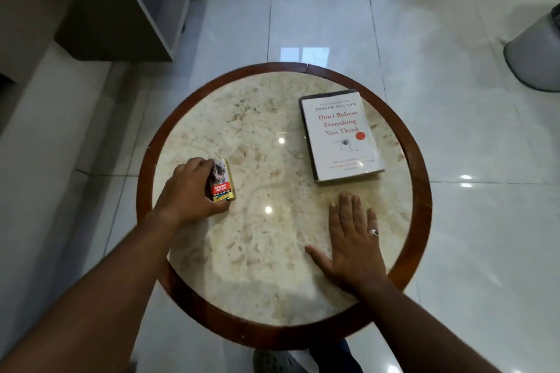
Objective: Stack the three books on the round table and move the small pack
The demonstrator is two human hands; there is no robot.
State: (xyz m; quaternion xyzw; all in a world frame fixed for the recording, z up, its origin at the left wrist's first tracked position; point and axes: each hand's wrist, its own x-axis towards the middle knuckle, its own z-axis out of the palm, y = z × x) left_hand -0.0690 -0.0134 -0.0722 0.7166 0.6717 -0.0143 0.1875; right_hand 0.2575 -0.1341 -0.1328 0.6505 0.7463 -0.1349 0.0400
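A stack of books (341,135) lies on the right side of the round table (422,160), a white book with red title on top and darker edges showing beneath it. The small pack (222,182), red and yellow, stands at the table's left side. My left hand (189,191) is wrapped around the pack's left edge, fingers at its top and thumb at its bottom. My right hand (353,239) rests flat on the marble, fingers spread, just below the stack and not touching it.
The table has a marble top with a brown wooden rim. A dark cabinet (121,3) stands at the far left, a grey bin (536,54) at the far right. Glossy white floor tiles surround the table. My foot shows under the near edge.
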